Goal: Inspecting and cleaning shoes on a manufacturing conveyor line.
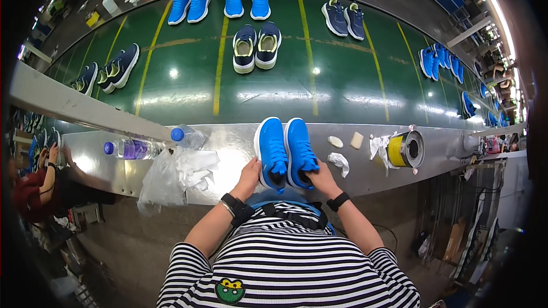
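Observation:
A pair of bright blue sneakers with white soles is held side by side in front of me, toes pointing away, over the metal ledge (pixel 228 137). My left hand (pixel 249 177) grips the left sneaker (pixel 269 145) at its outer heel side. Around the heel of the right sneaker (pixel 298 145) my right hand (pixel 323 179) is closed, its fingertips partly hidden at the shoe's opening. The two shoes nearly touch along their inner sides.
Beyond the ledge runs a green conveyor belt (pixel 188 74) carrying navy sneakers (pixel 256 48) and more blue pairs (pixel 246 3). Left on the ledge are bottles (pixel 131 149) and crumpled white paper (pixel 197 168); right, a tin can (pixel 406 149) and a pale block (pixel 357 140). A co-worker (pixel 43 188) sits left.

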### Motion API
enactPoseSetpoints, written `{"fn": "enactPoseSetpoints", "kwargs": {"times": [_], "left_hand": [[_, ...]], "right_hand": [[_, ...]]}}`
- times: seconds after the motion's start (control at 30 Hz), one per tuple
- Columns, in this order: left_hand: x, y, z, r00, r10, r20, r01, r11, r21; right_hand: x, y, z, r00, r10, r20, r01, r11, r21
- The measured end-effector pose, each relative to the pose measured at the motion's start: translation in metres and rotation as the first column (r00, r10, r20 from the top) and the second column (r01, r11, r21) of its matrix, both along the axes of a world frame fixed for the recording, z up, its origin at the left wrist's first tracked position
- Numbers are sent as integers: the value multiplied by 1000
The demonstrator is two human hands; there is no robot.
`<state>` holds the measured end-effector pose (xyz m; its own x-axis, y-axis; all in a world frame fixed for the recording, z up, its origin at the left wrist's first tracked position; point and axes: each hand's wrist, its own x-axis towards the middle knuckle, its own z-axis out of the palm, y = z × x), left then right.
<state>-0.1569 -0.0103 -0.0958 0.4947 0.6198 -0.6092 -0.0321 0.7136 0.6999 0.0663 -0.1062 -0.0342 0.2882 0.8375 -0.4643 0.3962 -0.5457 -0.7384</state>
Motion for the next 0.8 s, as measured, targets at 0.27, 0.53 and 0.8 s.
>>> {"fn": "enactPoseSetpoints", "kwargs": {"times": [0.27, 0.53, 0.8], "left_hand": [[-6, 3, 34, 987, -22, -161, 32, 998, 56], [4, 3, 19, 961, -107, -254, 164, 963, 215], [55, 121, 83, 829, 71, -555, 473, 440, 763]], "right_hand": [[-37, -19, 58, 916, 193, 351, -349, 815, 463], [-43, 26, 43, 616, 544, 570, -646, 763, -31], [134, 72, 83, 683, 338, 648, -534, 836, 127]]}}
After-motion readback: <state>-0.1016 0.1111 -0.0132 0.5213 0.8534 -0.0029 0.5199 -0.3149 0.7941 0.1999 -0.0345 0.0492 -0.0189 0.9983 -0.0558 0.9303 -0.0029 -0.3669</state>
